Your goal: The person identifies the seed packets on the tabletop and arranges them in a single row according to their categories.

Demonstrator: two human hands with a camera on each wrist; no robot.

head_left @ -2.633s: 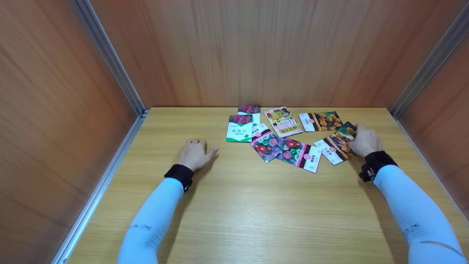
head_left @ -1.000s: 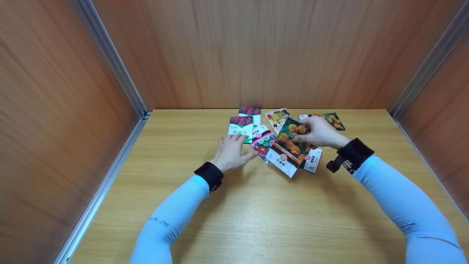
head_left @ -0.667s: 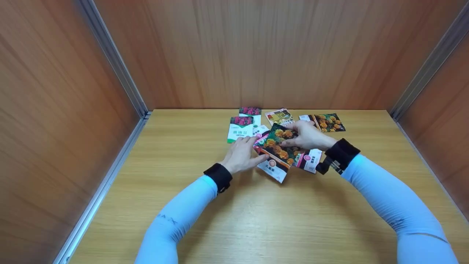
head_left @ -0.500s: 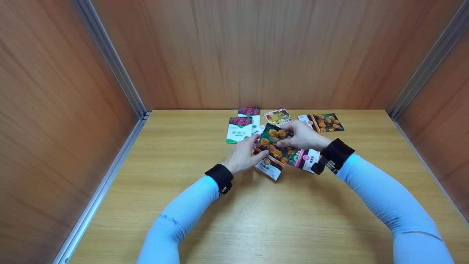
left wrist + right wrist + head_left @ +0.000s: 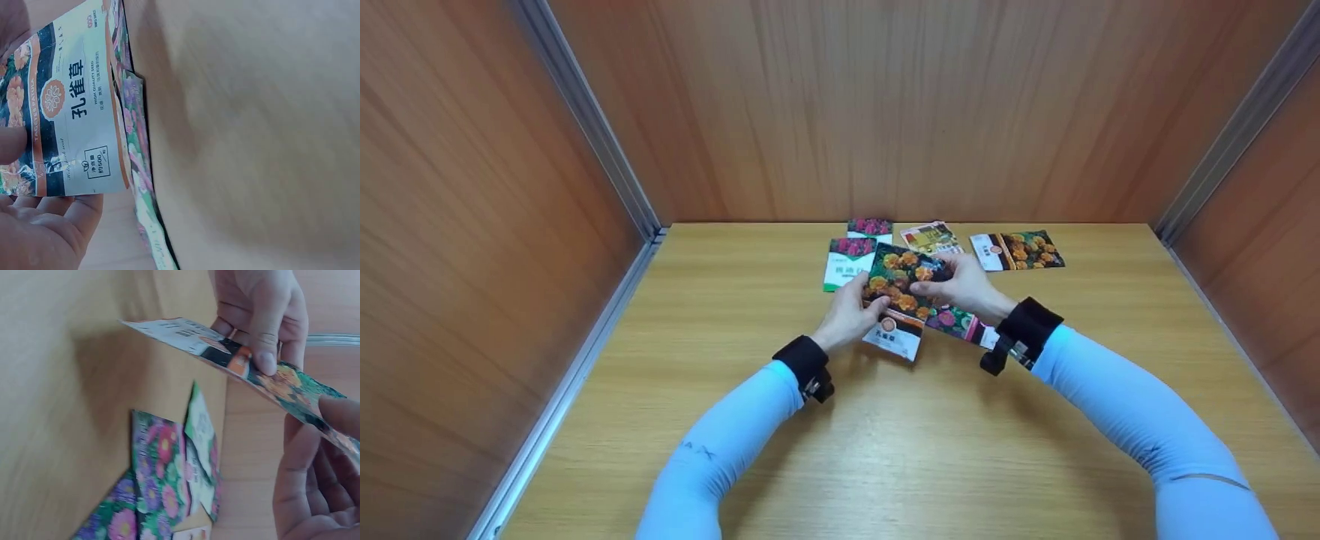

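Observation:
A seed packet with orange marigold flowers and a white lower end (image 5: 898,281) is held above the table between both hands. My left hand (image 5: 846,316) grips its left edge, thumb on the printed face and fingers beneath, as the right wrist view shows. On the other side my right hand (image 5: 969,291) pinches the upper right part between thumb and fingers. In the left wrist view the packet's white end (image 5: 90,112) faces the camera. Pink-and-purple flower packets (image 5: 160,472) lie below it, partly hidden in the head view.
Two green-and-white packets (image 5: 844,268) lie at the back, overlapping. Beside them are a yellow-and-pink packet (image 5: 930,238) and a second marigold packet (image 5: 1024,250). Wooden panels (image 5: 915,112) enclose the table at the back and both sides.
My right hand has lifted the marigold packet from the right side and carried it left over the flower packets. My left hand has come in from the left and taken its edge.

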